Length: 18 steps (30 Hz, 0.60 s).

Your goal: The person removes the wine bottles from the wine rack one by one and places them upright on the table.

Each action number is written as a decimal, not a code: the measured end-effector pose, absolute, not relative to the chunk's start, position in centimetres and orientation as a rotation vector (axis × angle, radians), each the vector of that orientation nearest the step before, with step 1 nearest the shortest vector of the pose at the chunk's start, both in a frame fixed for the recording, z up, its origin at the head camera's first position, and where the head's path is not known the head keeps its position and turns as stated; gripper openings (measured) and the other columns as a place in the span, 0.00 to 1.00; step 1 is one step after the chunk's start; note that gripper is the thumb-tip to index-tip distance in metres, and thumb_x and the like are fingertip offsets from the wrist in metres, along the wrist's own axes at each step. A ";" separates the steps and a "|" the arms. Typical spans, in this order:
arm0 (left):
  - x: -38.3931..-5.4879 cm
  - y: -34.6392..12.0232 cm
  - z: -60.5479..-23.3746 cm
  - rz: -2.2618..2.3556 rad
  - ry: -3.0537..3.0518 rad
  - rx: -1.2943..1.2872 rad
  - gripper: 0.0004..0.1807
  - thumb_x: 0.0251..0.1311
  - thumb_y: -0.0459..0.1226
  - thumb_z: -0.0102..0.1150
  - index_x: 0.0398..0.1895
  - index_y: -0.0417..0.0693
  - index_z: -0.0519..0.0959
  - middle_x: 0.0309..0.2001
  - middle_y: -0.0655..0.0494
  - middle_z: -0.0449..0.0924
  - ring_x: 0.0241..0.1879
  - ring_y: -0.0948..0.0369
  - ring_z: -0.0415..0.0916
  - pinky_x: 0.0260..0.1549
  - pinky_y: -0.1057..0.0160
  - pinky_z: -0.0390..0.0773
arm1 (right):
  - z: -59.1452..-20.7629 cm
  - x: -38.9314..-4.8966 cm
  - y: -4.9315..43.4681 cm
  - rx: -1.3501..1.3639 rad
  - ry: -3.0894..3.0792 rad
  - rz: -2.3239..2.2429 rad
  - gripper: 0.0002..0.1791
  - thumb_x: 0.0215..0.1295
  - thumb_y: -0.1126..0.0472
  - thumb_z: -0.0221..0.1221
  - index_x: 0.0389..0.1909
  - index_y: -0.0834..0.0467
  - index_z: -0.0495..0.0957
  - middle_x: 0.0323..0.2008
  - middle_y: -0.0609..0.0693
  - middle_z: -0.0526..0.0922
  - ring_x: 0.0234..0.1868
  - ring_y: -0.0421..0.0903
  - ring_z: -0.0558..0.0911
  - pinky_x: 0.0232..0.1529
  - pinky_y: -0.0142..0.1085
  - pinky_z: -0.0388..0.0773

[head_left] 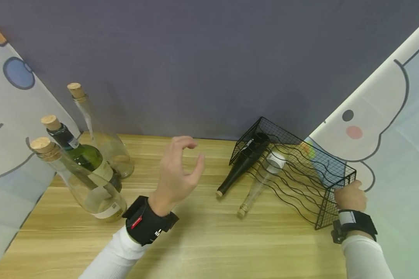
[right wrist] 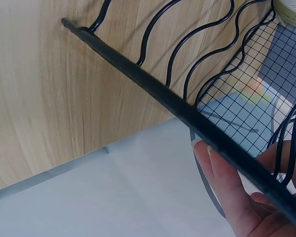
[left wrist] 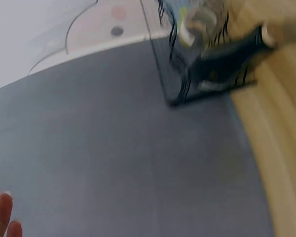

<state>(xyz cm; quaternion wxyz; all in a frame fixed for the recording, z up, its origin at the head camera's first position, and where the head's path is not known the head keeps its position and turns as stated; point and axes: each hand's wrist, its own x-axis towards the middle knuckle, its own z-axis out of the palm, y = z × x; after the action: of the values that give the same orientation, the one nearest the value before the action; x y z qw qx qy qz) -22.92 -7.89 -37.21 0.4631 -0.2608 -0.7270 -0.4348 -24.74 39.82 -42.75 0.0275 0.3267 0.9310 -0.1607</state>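
My right hand [head_left: 350, 195] grips the near right end of a black wire wine rack [head_left: 300, 182]; in the right wrist view its fingers [right wrist: 224, 185] curl about the rack's end bar [right wrist: 187, 113]. Two corked bottles lie in the rack's left part: a dark one [head_left: 246, 161] and a clear one [head_left: 263, 180], necks toward me. My left hand [head_left: 178, 170] hovers over the middle of the table, left of the rack, thumb and fingers loosely curved with nothing between them. Only some fingertips [left wrist: 2, 212] of it show in the blurred left wrist view.
Three corked bottles stand at the table's left: a tall clear one [head_left: 113, 151], a green one [head_left: 90, 157] and a wide clear one [head_left: 87, 190]. Behind the wooden table [head_left: 223, 244] rises a grey panel [head_left: 202, 69]. Printed cloth [head_left: 405, 155] flanks the right side.
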 end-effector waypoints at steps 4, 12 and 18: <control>-24.0 -6.0 -38.7 -1.130 -1.889 -0.660 0.15 0.52 0.31 0.60 0.41 0.30 0.74 0.38 0.38 0.79 0.38 0.49 0.76 0.39 0.48 0.78 | -42.9 -24.7 40.0 0.996 2.881 -0.487 0.36 0.67 0.60 0.43 0.63 0.83 0.42 0.45 0.91 0.67 0.44 0.81 0.72 0.36 0.62 0.76; -26.7 -4.3 -40.4 -1.288 -2.276 -0.500 0.20 0.57 0.38 0.61 0.51 0.38 0.72 0.46 0.44 0.78 0.44 0.54 0.73 0.45 0.51 0.77 | -42.8 -24.8 39.9 1.012 2.889 -0.502 0.34 0.67 0.60 0.43 0.62 0.82 0.43 0.47 0.92 0.66 0.46 0.82 0.70 0.38 0.64 0.76; -28.1 -2.8 -41.9 -1.424 -2.568 -0.364 0.31 0.62 0.48 0.58 0.61 0.37 0.66 0.53 0.42 0.74 0.50 0.50 0.73 0.49 0.49 0.78 | -43.1 -24.8 40.1 1.024 2.890 -0.510 0.33 0.67 0.61 0.43 0.61 0.82 0.44 0.46 0.90 0.67 0.45 0.81 0.71 0.36 0.62 0.76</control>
<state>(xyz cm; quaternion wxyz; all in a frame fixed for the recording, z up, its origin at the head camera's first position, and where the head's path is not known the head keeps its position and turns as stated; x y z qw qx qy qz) -28.11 -2.83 -41.87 0.0914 -0.1226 -0.8642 -0.4793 -24.83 40.06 -43.05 0.0166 0.3293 0.9297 -0.1640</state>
